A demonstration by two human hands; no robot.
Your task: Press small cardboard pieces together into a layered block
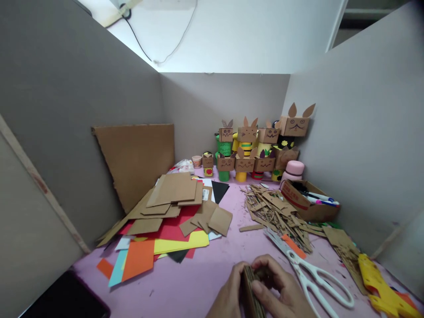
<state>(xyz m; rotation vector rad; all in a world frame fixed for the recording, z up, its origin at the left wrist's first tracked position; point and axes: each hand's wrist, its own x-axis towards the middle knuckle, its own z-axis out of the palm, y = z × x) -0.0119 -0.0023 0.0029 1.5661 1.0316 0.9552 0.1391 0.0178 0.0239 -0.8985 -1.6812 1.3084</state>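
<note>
A thin stack of brown cardboard pieces (249, 287) stands on edge between my hands, low in the middle of the head view. On its left side, my left hand (229, 292) has its fingers closed against the cardboard. My right hand (280, 289) grips the stack from the right, thumb pressed on the near layers and fingers curled over the far end. The lower part of the stack is cut off by the frame. White-handled scissors (300, 265) lie partly open just right of my right hand, beside an orange paper strip (293, 246).
Cardboard sheets (175, 190) and coloured paper (179, 240) are piled at left. Cardboard scraps (274, 210), a pen box (308, 207) and a yellow glue gun (384, 282) sit at right. Several cardboard animal figures (245, 164) stand at the back. Grey partitions (225, 101) enclose the table.
</note>
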